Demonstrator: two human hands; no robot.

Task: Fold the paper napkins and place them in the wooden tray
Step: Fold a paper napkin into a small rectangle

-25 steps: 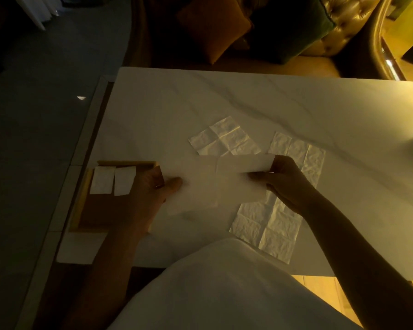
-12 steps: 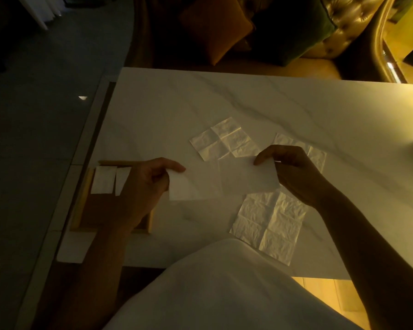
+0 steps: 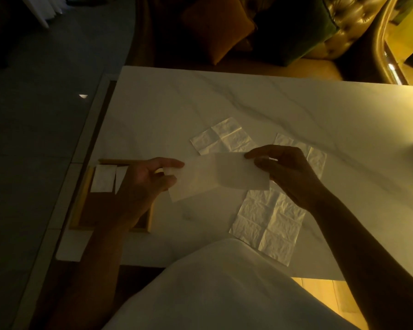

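Folded napkin pinched at both ends above the worktop

Our left hand (image 3: 143, 181) fingers (image 3: 171, 164) and right hand (image 3: 284, 172) fingers grip a smooth, pale, unmarked napkin (image 3: 218, 176) held level over the worktop (image 3: 177, 110), between two creased open napkins (image 3: 221, 136) and the wooden tray (image 3: 81, 198) holding folded ones (image 3: 103, 178); both forearms angle inward.

1 head-worn wide-angle view, looking forward and steeply down from above the near edge of a white marble table (image 3: 224, 101), close over both forearms, wearer's white garment (image 3: 224, 289) filling the bottom, cushioned seating (image 3: 224, 32) along the top
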